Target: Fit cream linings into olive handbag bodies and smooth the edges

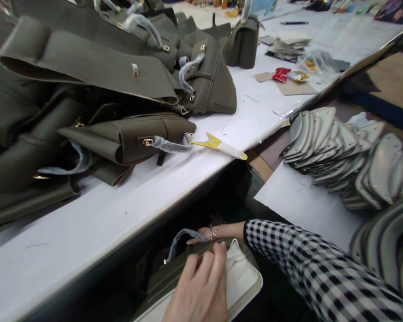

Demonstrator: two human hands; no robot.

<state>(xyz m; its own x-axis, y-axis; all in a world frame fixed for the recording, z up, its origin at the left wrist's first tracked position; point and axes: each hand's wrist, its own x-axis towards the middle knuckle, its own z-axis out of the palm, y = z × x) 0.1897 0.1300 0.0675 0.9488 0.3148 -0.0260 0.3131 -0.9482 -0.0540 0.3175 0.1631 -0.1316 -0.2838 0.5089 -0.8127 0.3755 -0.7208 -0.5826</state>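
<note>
An olive-grey handbag [169, 270] is tilted in my lap area, below the table edge. Its pale lining [243, 275] shows on the side towards me, and a plastic-wrapped handle [178, 237] arches over its far side. My left hand [196, 286] has its fingers curled over the upper edge of the bag, gripping it. Behind the bag, my right hand [204, 233], with a thin bracelet at the wrist and a black-and-white checked sleeve, holds the far side near the handle base. The bag hides most of its fingers.
Olive-grey bags [154, 134] lie heaped on the white table [127, 219]. A yellow forked tool [218, 145] with a wrapped grip points over the table edge. To the right, curved grey pieces [342, 152] are stacked on white paper. Small packets [282, 74] lie farther back.
</note>
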